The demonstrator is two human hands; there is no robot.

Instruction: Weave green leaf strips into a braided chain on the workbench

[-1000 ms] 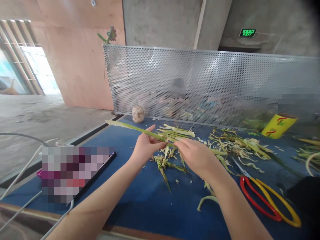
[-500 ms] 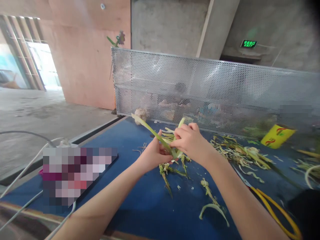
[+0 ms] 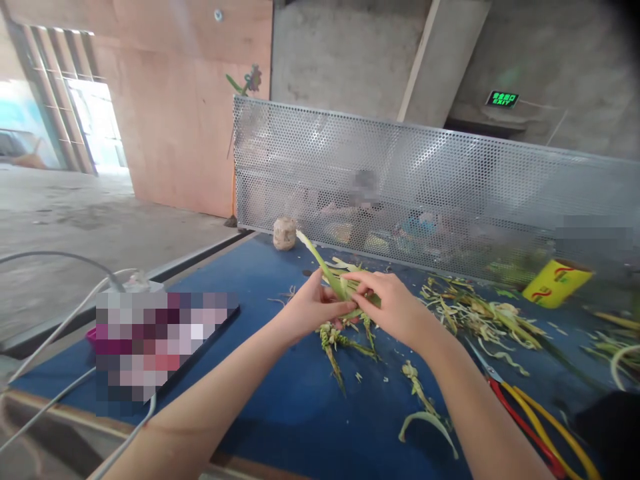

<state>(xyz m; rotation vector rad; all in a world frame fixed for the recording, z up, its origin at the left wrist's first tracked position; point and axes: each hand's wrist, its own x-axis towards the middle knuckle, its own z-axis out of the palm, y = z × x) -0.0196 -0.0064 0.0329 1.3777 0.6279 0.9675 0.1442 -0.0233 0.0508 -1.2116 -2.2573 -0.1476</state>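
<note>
My left hand [image 3: 311,308] pinches a long green leaf strip [image 3: 320,263] above the blue table [image 3: 280,413]; the strip's free end points up and to the left. My right hand [image 3: 393,303] has its fingers closed on the same strip just to the right of the left hand. Under both hands lies a small woven piece of green leaf [image 3: 334,347]. A curled leaf scrap [image 3: 425,417] lies on the table beside my right forearm.
A heap of leaf trimmings [image 3: 480,313] covers the table's right side. Red and yellow scissors [image 3: 540,417] lie at the right. A yellow tape roll [image 3: 555,283] and a perforated metal screen [image 3: 430,180] stand at the back; a person sits behind it. A blurred flat object [image 3: 160,340] and cables [image 3: 60,400] are left.
The strip has swung from nearly level to steeply tilted upward. My right hand first rose and folded the strip, and is now lower, close against my left hand. The camera shifted slightly.
</note>
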